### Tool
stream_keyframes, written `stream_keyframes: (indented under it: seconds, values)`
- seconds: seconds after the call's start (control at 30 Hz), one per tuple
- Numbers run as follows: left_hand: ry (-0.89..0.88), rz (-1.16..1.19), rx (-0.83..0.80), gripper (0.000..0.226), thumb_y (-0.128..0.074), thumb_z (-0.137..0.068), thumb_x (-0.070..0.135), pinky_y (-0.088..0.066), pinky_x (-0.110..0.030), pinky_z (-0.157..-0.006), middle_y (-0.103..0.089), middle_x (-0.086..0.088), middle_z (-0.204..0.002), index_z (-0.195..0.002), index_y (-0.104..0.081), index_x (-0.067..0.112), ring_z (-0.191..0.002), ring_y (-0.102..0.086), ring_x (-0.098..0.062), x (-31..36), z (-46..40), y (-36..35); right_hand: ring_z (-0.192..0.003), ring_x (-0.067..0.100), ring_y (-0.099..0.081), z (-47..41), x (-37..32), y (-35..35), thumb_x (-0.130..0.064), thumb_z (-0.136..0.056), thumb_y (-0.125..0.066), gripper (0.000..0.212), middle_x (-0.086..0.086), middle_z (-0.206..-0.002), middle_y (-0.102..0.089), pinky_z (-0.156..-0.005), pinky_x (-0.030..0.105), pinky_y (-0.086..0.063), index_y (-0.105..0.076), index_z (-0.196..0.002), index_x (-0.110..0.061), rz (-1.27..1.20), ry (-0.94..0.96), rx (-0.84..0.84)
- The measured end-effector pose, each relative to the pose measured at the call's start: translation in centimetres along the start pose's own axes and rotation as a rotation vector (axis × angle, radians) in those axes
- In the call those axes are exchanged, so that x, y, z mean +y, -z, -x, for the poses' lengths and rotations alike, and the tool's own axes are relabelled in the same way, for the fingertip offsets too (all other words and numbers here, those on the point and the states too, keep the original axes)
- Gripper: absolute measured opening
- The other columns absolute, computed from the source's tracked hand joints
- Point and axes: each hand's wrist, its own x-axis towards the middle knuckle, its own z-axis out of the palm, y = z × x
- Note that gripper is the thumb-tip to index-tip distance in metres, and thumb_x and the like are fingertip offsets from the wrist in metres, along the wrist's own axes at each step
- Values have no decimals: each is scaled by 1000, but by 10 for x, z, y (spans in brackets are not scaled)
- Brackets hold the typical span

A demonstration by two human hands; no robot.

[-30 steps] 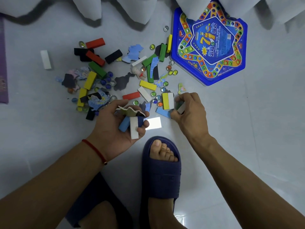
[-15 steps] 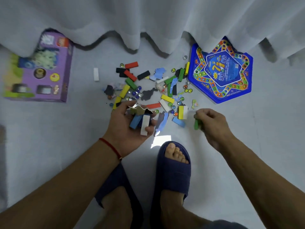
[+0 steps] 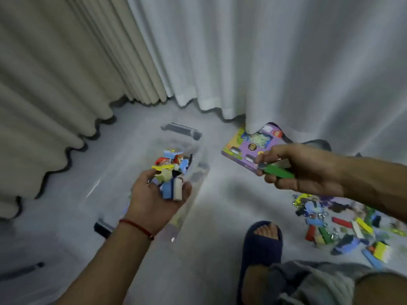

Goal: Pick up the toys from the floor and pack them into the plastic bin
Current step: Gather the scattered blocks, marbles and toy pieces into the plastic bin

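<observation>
Bin left, loose toys right

The plastic bin (image 3: 198, 164) is sitting on the floor (image 3: 220, 205) left of the toy box (image 3: 246, 148); scattered toys (image 3: 343, 227) are lying far right.

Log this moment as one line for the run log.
left hand: holds toy pieces over clear bin | right hand: grips green block | floor toys: remaining

A pale grey floor (image 3: 220, 205) carries a clear plastic bin (image 3: 198, 164), blurred, with what look like dark handles at its ends. A purple box (image 3: 242, 150) lies just beside it, partly under the curtain. Well to the right lies a scatter of coloured toys (image 3: 343, 225).
</observation>
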Motion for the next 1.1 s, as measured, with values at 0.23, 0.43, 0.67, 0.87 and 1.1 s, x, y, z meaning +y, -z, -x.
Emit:
stream_keyframes:
  seconds: [0.23, 0.43, 0.67, 0.87, 1.1]
  values:
    - [-159, -26, 464, 60, -43, -95, 43, -41, -53, -95, -41, -21, -134, -146, -32, 12, -116, -50, -43, 58, 27, 41, -86, 26, -59, -76, -30, -178, -38, -92, -62, 49, 8, -116, -51, -82, 39, -57, -51, -131, -10, 278, 38, -141]
    - [-292, -412, 348, 18, -50, -93, 28, -47, -44, -96, -54, -6, -92, -103, -55, 14, -82, -55, -23, 20, 21, 7, -100, 26, -63, -58, -33, -92, -37, -92, -62, 44, 12, -118, -60, -92, 41, -55, -58, -128, -12, 539, 117, 93]
    - [-103, -805, -103, 17, -51, -98, 16, -57, -36, -71, -58, -4, -90, -111, -60, 17, -77, -60, -20, -120, -40, -76, -82, 27, -63, 54, 60, 158, -23, -97, -56, 26, 21, -107, -67, -77, 40, -56, -65, -109, -1, 656, -96, 623]
    - [155, -1235, -334, 26, -44, -102, 22, -57, -41, -81, -65, -16, -112, -119, -60, 10, -99, -65, -31, -239, -83, -117, -78, 32, -66, 100, 213, 280, -14, -91, -60, 23, 23, -99, -68, -74, 46, -60, -65, -110, -2, 679, -463, 807]
    - [305, -1384, -348, 16, -57, -95, 17, -58, -41, -77, -71, -17, -97, -103, -68, 9, -83, -66, -30, -339, -145, -135, -109, 27, -57, 22, 324, 296, -43, -86, -71, 62, 11, -131, -50, -89, 36, -49, -45, -135, -17, 712, -321, 968]
